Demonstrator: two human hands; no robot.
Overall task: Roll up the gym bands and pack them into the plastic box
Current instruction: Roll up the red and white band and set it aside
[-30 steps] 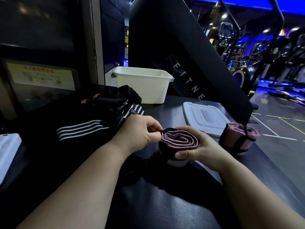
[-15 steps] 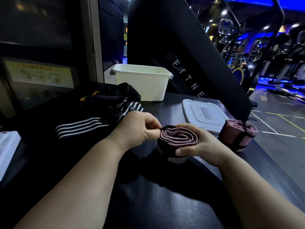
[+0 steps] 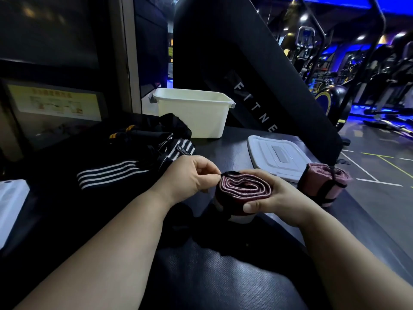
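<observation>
Mid-frame, just above the counter (image 3: 201,278): a maroon rolled band (image 3: 244,187), wound into a flattened spiral with pale edges, spiral face up. Cupped from 3 o'clock by the right hand (image 3: 277,196), thumb curled across the near side, fingers wrapped round the far side. Pinched at its 9 o'clock edge by the left hand (image 3: 187,177), thumb and forefinger closed on the black outer end, other fingers curled in. Something white under the roll; cannot tell what.

At 12 o'clock from the roll, well apart at the back of the counter: the white plastic box (image 3: 194,118), upright, open-topped, inside hidden. At 1 o'clock, flat on the counter and apart from the box: a grey-white lid (image 3: 263,153). Just beside the lid's near corner, at 3 o'clock: a second roll (image 3: 317,175), pink, bound by a black strap, lying near the counter's edge. At 10 o'clock: a heap of loose bands (image 3: 111,173), black with white stripes, a "SPORT" tag showing. At 9 o'clock, far left edge: a flat white object (image 3: 11,204), cut off by the frame. Behind the box: a slanted black machine panel (image 3: 223,52) lettered "FITNE".
</observation>
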